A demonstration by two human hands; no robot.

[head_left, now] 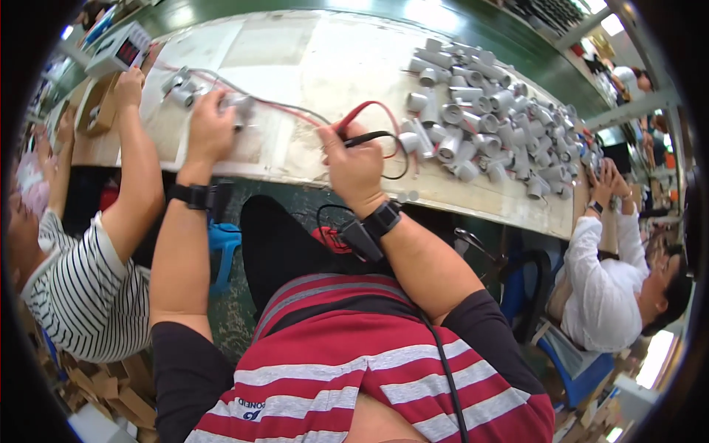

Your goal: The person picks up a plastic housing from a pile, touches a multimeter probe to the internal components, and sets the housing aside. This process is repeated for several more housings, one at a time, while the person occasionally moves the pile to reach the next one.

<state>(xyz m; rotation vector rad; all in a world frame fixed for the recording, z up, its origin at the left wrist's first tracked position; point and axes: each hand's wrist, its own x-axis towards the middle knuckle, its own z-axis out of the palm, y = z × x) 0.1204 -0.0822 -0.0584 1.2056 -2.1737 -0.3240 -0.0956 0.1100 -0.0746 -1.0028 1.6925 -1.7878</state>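
Note:
My left hand (209, 131) is at the left part of the table, its fingers closed on a grey cylindrical part (242, 108) that looks smeared by motion. Just beyond it lie a few similar grey and metallic parts (179, 88). Near the table's front edge, my right hand (356, 168) grips red and black test leads. The red lead (375, 104) loops above the knuckles, and the black lead (399, 149) curves out to the right. From this hand the wires run leftward across the table toward a white meter box (118, 50) with a red display.
A large pile of grey cylindrical parts (484, 111) covers the right side of the worktable (295, 44). At left, a co-worker's arm (133, 155) reaches toward the meter, beside a cardboard box (98, 111). Another person in white (605, 295) sits at the right. A blue stool (224, 251) stands below.

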